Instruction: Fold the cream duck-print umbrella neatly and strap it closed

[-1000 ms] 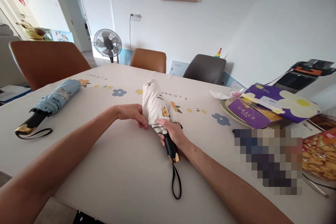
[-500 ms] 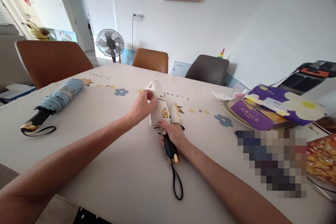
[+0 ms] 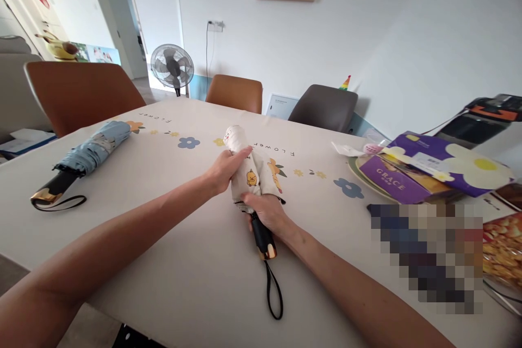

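Observation:
A folded white umbrella [image 3: 237, 184] with a yellow duck print lies over the middle of the table, its black and gold handle pointing toward me. My left hand [image 3: 229, 166] grips the canopy near its upper half, thumb across the top and fingers hidden behind. Lower down, my right hand [image 3: 267, 209] is wrapped round the canopy just above the handle. A loose flap of fabric sticks out to the right, and a black wrist loop hangs from the handle. To the left lies a blue folded umbrella [image 3: 92, 148], also with a black and gold handle.
The table [image 3: 175, 261] has a pale cloth with printed flowers. On its right stand a purple box [image 3: 387, 176], a plate, a snack bag [image 3: 503, 247] and a blurred-out patch. Chairs [image 3: 234, 92] line the far side, with a fan [image 3: 172, 66] behind.
My left hand has gone from pinching at the canopy's left edge to wrapping round it, thumb over the top. My right hand keeps its hold near the handle.

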`<state>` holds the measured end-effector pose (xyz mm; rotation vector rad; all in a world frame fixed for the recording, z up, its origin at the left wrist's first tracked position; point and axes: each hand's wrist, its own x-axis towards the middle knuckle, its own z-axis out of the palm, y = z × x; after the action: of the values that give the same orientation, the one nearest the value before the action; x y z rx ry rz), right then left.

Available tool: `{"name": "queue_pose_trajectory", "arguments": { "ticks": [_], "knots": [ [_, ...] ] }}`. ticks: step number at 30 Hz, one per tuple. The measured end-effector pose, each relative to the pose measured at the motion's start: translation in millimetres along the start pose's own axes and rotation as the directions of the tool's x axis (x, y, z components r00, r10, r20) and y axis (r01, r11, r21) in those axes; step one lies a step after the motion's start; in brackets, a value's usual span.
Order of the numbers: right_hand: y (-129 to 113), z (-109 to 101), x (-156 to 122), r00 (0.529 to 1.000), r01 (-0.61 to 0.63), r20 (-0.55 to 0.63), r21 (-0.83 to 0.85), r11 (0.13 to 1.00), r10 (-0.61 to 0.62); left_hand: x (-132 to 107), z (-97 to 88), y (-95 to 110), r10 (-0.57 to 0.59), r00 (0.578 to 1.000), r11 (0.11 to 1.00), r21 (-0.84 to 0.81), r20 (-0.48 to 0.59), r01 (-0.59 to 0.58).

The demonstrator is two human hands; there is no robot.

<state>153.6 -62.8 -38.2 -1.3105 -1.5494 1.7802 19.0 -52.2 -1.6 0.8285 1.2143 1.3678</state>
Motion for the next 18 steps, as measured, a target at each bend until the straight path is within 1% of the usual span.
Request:
{"name": "queue_pose_trajectory", "arguments": {
  "ticks": [2, 6, 8, 11, 14, 16, 18],
  "knots": [
    [-0.6, -0.4, -1.0, 1.000, -0.002, 0.021, -0.002, 1.000, 0.002, 7.5, -5.0, 0.4, -0.061, 0.998, 0.993, -0.099, -0.011, 0.060],
    [-4.6, 2.4, -6.6, 0.999, -0.015, 0.047, 0.006, 1.000, 0.014, 15.4, -12.9, -3.7, -0.151, 0.987, 0.945, -0.284, 0.060, 0.161],
    [-6.1, 5.1, -10.0, 0.998, -0.018, 0.064, 0.042, 0.999, 0.016, 14.9, -14.0, -5.9, -0.168, 0.984, 0.925, -0.336, 0.055, 0.177],
    [-6.9, 9.2, -14.1, 0.989, 0.034, 0.136, 0.158, 0.987, -0.056, 12.1, -12.8, -6.7, -0.159, 0.987, 0.918, -0.363, 0.037, 0.162],
    [-7.9, 11.0, -16.0, 0.975, 0.098, 0.163, 0.303, 0.948, -0.153, 9.7, -10.7, -4.9, -0.134, 0.991, 0.926, -0.357, 0.001, 0.125],
    [-9.2, 9.9, -15.9, 0.968, 0.102, 0.181, 0.353, 0.930, -0.175, 8.4, -9.4, -3.4, -0.112, 0.994, 0.930, -0.353, -0.006, 0.103],
    [-10.6, 7.4, -15.3, 0.958, 0.083, 0.230, 0.353, 0.932, -0.172, 6.9, -8.5, -2.2, -0.133, 0.991, 0.931, -0.343, 0.001, 0.125]
  ]
}}
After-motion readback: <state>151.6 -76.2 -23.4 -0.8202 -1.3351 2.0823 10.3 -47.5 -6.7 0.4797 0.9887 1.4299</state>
